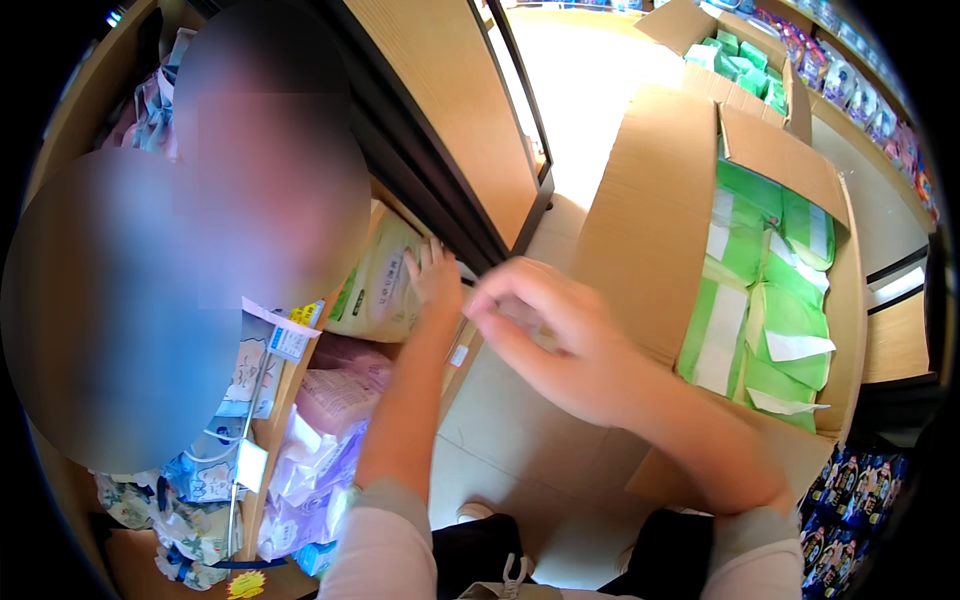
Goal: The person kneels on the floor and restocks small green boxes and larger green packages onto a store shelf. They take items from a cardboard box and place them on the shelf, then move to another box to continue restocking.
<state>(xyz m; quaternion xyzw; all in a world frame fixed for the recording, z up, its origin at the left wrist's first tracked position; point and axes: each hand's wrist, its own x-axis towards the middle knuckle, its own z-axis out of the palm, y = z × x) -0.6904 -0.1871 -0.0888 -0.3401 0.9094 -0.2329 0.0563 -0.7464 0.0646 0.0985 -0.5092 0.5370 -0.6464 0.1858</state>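
Note:
My left hand (437, 277) reaches to the lower shelf, its fingers spread against the end of a cream and green soft package (382, 277). Whether it grips the package is not plain. My right hand (551, 330) hangs over the floor between the shelf and a large cardboard box (645, 217); it is a little blurred, its fingers curved towards the thumb with a gap between and nothing in them. Green packages with white strips (787, 300) fill the open box. Purple and white plastic packages (322, 457) lie on the shelf nearer to me.
A second open carton (739, 94) with small green packs stands behind the large box. Stocked shelves (855, 124) line the far right, and dark patterned packs (855, 487) stand at lower right. A hanging rod (251, 420) with bagged goods juts at left. Blurred patches hide the upper left.

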